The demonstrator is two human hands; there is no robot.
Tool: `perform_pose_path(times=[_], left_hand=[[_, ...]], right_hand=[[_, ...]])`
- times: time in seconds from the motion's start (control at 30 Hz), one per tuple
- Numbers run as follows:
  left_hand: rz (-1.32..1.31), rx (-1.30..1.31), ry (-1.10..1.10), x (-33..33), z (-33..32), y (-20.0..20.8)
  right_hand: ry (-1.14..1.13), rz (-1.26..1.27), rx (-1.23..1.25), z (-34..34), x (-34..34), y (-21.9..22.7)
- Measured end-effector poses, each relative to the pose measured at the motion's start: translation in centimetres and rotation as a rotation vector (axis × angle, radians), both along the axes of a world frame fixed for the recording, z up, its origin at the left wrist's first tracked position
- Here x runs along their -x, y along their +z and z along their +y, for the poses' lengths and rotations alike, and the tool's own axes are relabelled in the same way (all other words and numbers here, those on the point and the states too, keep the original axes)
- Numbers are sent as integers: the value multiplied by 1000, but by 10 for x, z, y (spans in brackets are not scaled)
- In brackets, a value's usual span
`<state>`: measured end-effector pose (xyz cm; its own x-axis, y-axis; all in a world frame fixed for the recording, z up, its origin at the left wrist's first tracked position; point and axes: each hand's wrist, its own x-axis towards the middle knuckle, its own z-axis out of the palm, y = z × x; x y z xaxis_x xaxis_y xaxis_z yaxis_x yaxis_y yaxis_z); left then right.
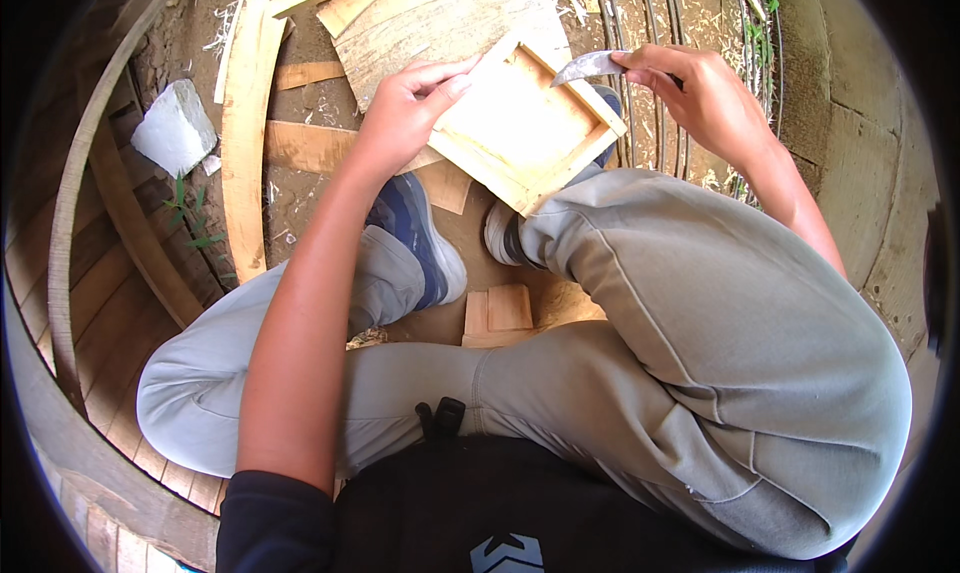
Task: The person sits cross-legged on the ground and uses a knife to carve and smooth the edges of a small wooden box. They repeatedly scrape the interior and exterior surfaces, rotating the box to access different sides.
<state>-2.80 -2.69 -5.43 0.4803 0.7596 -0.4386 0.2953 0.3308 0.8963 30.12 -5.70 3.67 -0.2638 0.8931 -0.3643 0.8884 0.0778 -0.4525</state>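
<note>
A shallow square wooden box [515, 125] with low side walls is tilted in front of my knees. My left hand [415, 108] grips its left edge, thumb on top and fingers partly hidden behind the wood. Between the thumb and fingers of my right hand [690, 88] is a curved grey metal blade [590, 67]. The blade's tip reaches the inner side of the box's upper right wall; whether it touches the wood I cannot tell. The box's lower corner is close to my right trouser leg [590, 213].
A wide rough board [440, 33] lies behind the box. Long wooden planks [250, 143] and a white stone [175, 128] are at the left. Wood shavings are scattered over the dirt ground. A small wooden block [498, 309] sits between my legs, and dark rods [655, 93] run along the right.
</note>
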Motion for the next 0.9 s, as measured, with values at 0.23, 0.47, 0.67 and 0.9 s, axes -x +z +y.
perform_pose_path(times=[0.23,0.47,0.67,0.9], left_hand=[[-48,-33,-4,-6,-5,-3],[3,-149,-3,-7,-8,-13],[3,-187,39,-9,-13,-20],[49,-278,65,-12,-18,-25]], right_hand=[[26,48,-18,2,3,2],[46,34,4,3,-2,-1],[28,57,25,6,3,3],[45,-52,67,15,11,18]])
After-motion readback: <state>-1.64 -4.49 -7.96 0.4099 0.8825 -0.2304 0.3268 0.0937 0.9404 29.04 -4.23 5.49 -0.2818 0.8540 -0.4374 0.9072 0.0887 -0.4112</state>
